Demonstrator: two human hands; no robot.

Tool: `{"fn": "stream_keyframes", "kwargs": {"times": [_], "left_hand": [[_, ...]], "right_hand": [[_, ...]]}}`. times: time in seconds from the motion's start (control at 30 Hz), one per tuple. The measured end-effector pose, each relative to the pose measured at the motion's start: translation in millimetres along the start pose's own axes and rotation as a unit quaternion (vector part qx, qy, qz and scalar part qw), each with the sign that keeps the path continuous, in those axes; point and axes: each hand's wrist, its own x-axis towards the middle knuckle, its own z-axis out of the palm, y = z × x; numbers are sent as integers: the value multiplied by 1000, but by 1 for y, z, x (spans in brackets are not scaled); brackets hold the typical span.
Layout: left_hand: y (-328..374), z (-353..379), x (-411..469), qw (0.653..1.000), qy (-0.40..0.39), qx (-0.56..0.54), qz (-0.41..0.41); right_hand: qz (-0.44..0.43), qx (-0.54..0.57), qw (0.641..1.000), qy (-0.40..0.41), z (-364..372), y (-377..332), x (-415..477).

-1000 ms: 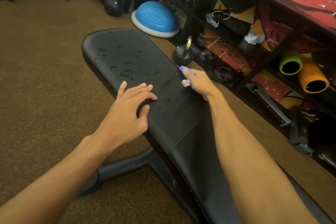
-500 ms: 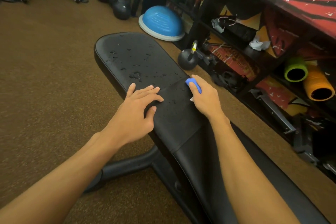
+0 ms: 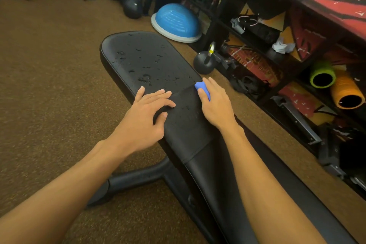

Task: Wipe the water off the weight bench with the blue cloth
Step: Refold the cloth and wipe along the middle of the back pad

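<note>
My right hand (image 3: 215, 105) grips the blue cloth (image 3: 202, 88), bunched under my fingers, with only a small lobe of it showing at the far side of my thumb. The cloth presses on the right edge of the weight bench (image 3: 184, 136), at the seam where the two pads meet. My left hand (image 3: 146, 119) lies flat on the left edge of the same pad, fingers straight and slightly spread, holding nothing. Water droplets (image 3: 145, 77) dot the far pad beyond both hands. On the brown carpet (image 3: 49, 85) to the right of the weight bench stands a black kettlebell (image 3: 204, 62), and farther off a blue balance dome (image 3: 176, 21).
</note>
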Motion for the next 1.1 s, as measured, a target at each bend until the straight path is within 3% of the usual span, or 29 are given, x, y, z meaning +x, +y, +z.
{"fn": "stream_keyframes", "kwargs": {"times": [0.1, 0.3, 0.47, 0.67, 0.87, 1.0, 1.1], "left_hand": [[-1, 0, 1, 1000, -3, -2, -1], [0, 3, 1, 1000, 8, -3, -2], [-1, 0, 1, 1000, -6, -4, -3], [1, 1, 2, 1000, -5, -8, -9], [0, -4, 2, 1000, -19, -17, -13], [3, -6, 2, 999, -24, -11, -22], [6, -7, 2, 999, -32, 2, -28]], "right_hand": [[-43, 10, 999, -12, -7, 21, -16], [27, 52, 997, 45, -1, -2, 20], [-71, 27, 997, -17, -9, 9, -11], [22, 50, 998, 20, -4, 4, 12], [-104, 10, 994, -27, -9, 5, -28], [-3, 5, 1000, 15, -5, 6, -11], [-12, 6, 1000, 21, 6, -16, 1]]}}
